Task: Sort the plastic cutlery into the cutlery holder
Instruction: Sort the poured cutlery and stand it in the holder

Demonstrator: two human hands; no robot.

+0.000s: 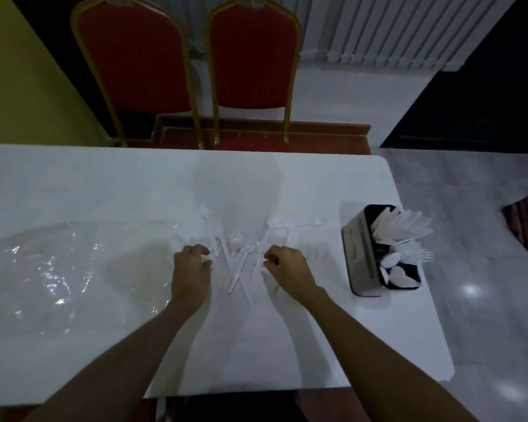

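While the cutlery (238, 263) lies fanned on the table (104, 184) between our hands, long axes mostly near-to-far, the holder (360, 254) stands to the right, nearer our right hand (284, 266) than our left hand (191, 269), both apart with curled fingers whose hold we cannot tell.

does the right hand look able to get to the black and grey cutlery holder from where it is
Probably yes: the right hand is low over the white table, to the left of the black and grey cutlery holder, and nothing upright stands on the stretch between them.
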